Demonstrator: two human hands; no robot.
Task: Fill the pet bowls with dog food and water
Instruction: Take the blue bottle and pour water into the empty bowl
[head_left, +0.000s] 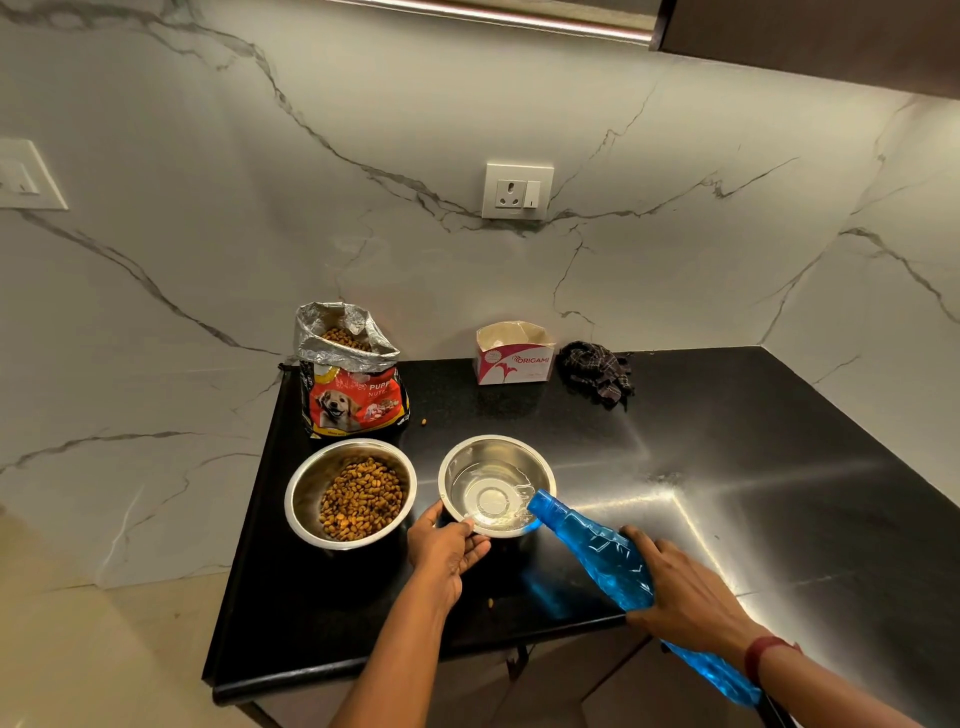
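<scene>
Fingers (644, 540) of the right hand (691, 592) are curled round the blue bottle (597, 551), which is tipped mouth-down over the water bowl (467, 457). Water is seen inside. Its near rim is pinched by the left hand (444, 553). Just left, the food bowl (311, 483) is heaped with kibble, on the black counter (675, 415).

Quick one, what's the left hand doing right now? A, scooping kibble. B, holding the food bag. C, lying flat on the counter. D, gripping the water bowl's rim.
D: the left hand holds the near rim of the water bowl while the right hand tips the blue bottle into it.
</scene>
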